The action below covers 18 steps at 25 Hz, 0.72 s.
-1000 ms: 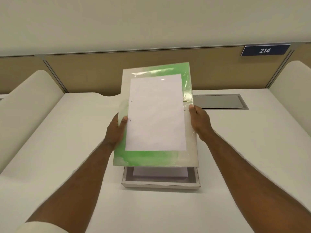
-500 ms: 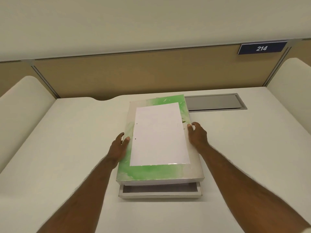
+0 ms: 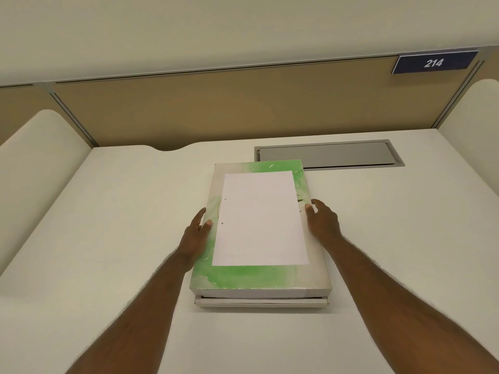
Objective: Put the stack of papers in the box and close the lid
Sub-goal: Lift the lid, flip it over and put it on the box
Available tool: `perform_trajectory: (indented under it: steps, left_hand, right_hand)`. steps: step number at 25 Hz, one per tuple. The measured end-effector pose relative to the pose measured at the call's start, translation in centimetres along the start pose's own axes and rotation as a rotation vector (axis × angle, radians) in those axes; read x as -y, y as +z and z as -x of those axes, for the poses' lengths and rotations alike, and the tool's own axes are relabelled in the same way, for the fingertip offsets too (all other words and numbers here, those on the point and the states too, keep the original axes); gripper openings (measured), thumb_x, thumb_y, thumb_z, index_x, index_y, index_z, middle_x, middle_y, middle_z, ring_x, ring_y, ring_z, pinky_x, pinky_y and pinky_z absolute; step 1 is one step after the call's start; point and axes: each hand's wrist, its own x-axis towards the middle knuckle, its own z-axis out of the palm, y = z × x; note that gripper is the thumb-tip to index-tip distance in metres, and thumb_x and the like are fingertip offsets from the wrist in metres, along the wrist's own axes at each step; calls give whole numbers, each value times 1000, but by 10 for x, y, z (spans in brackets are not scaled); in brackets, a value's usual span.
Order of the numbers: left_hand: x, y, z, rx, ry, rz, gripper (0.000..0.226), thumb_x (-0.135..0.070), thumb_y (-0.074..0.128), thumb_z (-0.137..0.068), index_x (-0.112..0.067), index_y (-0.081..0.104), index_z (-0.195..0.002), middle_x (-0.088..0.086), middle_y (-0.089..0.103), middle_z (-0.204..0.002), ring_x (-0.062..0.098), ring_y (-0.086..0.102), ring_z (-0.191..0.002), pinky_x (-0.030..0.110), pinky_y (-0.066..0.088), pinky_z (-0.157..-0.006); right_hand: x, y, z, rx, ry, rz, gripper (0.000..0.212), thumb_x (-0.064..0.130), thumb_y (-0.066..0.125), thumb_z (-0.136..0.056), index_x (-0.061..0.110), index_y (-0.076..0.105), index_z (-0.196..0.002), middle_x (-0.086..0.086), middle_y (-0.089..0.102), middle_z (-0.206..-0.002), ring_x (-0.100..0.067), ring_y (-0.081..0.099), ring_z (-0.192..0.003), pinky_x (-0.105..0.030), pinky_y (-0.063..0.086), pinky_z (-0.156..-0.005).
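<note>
A flat green-and-white lid (image 3: 243,276) with a white sheet stuck on its top lies over the white box (image 3: 260,302), whose near rim still shows below the lid's front edge. The papers inside are hidden under the lid. My left hand (image 3: 195,236) grips the lid's left edge, thumb on top. My right hand (image 3: 322,221) rests against the lid's right edge with fingers curled at the side.
The box sits mid-desk on a white desk (image 3: 121,238). A grey cable hatch (image 3: 328,153) lies just behind it. White curved dividers stand at left (image 3: 37,168) and right, a tan partition (image 3: 216,109) at the back with a "214" sign (image 3: 433,62).
The lid was held tilted up above the open box; both hands have lowered it flat onto the box, covering the papers.
</note>
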Motion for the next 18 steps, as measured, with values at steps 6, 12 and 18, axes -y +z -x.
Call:
perform_trajectory:
  steps: [6,12,18]
  left_hand:
    - [10,2,15,3,25,-9,51,-25,37,-104,-32,28,-153,12,44,-83,20,37,-64,29,35,-60]
    - [19,5,20,6,109,-443,62,-40,41,-100,-30,17,-157,8,48,-136,27,49,-122,38,39,-105]
    - [15,4,15,64,123,-895,65,-59,30,-97,-42,6,-155,-7,3,-168,33,24,-147,55,30,-110]
  right_hand:
    - [-6,6,27,-25,-71,218,53,36,36,-100,21,29,-150,-21,61,-126,-40,56,-118,-46,47,-96]
    - [-9,10,45,35,-158,421,53,42,36,-99,27,29,-150,-13,37,-152,-38,48,-127,-46,46,-97]
    - [-8,10,42,128,-314,690,60,48,36,-98,18,28,-150,3,20,-162,-36,25,-144,-49,38,-107]
